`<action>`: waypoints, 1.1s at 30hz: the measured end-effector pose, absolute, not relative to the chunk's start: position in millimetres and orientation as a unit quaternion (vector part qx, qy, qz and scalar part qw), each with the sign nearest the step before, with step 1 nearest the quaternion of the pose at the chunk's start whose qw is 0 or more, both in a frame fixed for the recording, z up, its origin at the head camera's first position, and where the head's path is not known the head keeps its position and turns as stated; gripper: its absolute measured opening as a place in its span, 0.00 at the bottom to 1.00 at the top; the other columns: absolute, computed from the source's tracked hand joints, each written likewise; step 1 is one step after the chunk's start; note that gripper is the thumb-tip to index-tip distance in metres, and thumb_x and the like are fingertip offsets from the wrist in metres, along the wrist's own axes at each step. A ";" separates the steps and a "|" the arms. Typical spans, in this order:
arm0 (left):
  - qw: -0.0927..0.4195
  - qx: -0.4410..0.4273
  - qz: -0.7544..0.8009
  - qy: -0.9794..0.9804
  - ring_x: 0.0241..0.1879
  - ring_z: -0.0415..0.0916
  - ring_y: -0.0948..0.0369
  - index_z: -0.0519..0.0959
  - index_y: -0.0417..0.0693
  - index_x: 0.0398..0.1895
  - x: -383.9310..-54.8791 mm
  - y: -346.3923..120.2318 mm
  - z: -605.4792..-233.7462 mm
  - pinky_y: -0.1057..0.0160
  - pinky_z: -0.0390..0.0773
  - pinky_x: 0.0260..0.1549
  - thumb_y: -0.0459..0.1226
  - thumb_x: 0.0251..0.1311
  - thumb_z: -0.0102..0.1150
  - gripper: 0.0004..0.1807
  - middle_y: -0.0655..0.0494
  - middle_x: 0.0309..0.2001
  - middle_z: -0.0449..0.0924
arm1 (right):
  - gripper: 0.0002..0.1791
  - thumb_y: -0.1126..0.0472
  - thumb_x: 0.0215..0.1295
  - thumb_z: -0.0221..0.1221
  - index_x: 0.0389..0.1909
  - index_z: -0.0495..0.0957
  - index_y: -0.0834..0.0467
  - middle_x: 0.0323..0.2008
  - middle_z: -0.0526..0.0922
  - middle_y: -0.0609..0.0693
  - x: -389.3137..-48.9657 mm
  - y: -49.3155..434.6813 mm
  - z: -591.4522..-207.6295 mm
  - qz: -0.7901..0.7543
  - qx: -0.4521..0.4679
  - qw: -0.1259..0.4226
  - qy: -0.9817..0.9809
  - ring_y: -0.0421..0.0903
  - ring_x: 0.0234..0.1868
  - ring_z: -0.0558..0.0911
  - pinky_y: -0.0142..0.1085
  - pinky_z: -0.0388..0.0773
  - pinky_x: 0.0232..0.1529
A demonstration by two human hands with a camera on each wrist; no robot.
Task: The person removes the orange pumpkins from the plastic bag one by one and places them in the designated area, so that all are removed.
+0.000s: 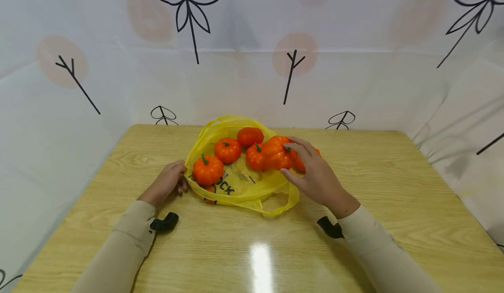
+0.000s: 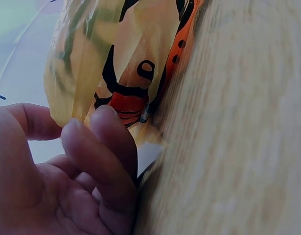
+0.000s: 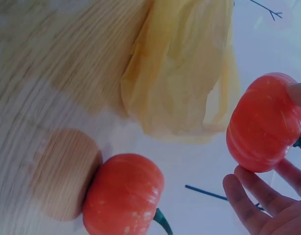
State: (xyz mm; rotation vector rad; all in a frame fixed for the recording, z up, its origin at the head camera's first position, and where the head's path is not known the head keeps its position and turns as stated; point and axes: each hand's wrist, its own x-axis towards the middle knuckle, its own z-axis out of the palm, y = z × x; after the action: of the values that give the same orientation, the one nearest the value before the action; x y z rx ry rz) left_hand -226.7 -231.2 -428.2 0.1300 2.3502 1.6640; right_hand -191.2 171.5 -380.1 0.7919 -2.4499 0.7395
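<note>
A yellow plastic bag (image 1: 236,200) lies with its mouth spread, several small orange toy pumpkins (image 1: 208,170) with green stems inside it. My left hand (image 1: 170,180) pinches the left edge of the bag between thumb and fingers, also seen up close in the left wrist view, where the bag's wall (image 2: 86,63) rises from the fingertips. Over the bag's right side, my right hand (image 1: 315,177) holds a toy pumpkin (image 3: 265,122) between thumb and fingers, above the table. Another pumpkin (image 3: 123,193) rests on the table outside the bag, partly hidden behind the right hand in the head view.
The wood-grain table (image 1: 212,249) carries everything. Behind it hangs a pale sheet (image 1: 244,83) printed with black line flowers and twigs. One loop handle (image 1: 281,207) of the bag lies toward the front right.
</note>
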 end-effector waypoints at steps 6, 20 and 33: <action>0.130 0.046 0.574 0.807 0.18 0.70 0.61 0.67 0.41 0.41 -228.0 -231.8 -427.5 0.63 0.77 0.19 0.37 0.73 0.35 0.09 0.51 0.21 0.73 | 0.34 0.59 0.60 0.70 0.65 0.68 0.61 0.71 0.65 0.57 -193.4 176.1 -376.2 0.269 0.270 0.226 -0.897 0.59 0.66 0.73 0.54 0.78 0.59; 0.131 0.047 0.574 0.807 0.19 0.70 0.62 0.68 0.39 0.47 -228.7 -231.5 -427.3 0.63 0.77 0.20 0.37 0.72 0.35 0.12 0.52 0.20 0.73 | 0.35 0.58 0.60 0.70 0.66 0.67 0.61 0.70 0.65 0.60 -200.4 187.8 -374.9 0.272 0.229 0.241 -0.903 0.62 0.64 0.74 0.57 0.78 0.58; 0.129 0.041 0.575 0.807 0.19 0.70 0.61 0.67 0.41 0.42 -229.1 -232.0 -429.8 0.63 0.77 0.19 0.37 0.72 0.35 0.10 0.51 0.20 0.73 | 0.31 0.63 0.60 0.69 0.63 0.68 0.65 0.67 0.67 0.63 -212.6 200.5 -379.6 0.280 0.198 0.267 -0.901 0.65 0.55 0.78 0.58 0.80 0.51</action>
State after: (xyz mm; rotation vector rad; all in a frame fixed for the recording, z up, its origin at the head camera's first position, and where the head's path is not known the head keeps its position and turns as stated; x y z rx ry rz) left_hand -229.1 -232.0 -429.8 0.1201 2.3460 1.6707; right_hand -212.6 200.5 -379.6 0.5334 -2.4310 0.7557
